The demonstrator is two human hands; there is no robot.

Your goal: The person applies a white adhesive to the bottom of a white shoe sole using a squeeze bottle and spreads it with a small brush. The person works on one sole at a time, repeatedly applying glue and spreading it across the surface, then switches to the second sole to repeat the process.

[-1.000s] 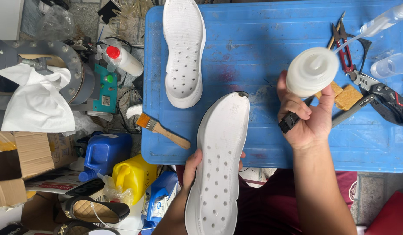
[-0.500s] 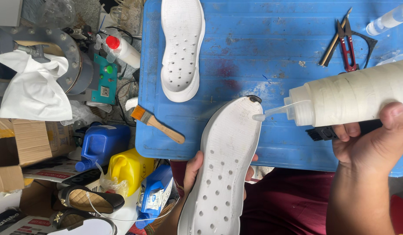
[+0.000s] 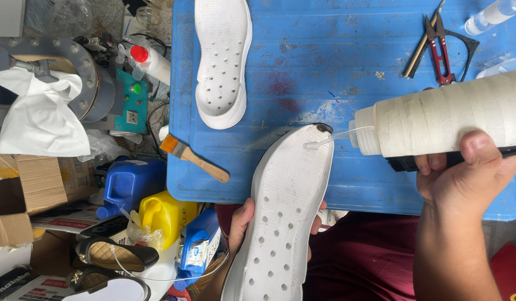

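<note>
Over the near edge of the blue counter, the left hand is clamped around a white perforated shoe sole, fingers wrapping its sides from beneath, with the toe end resting over the counter and the heel running back toward the person's lap. The right hand is closed around a white tape-wrapped squeeze bottle held sideways, its thin nozzle touching the sole near the toe; a dark handle seems pinned under the same grip. A second white sole lies near the counter's far-left corner, a brush overhangs the left edge, and red-handled snips sit toward the far-right corner. Too hard a squeeze could flood the toe and run through the holes; a loose left grip could let the sole tilt off the edge.
</note>
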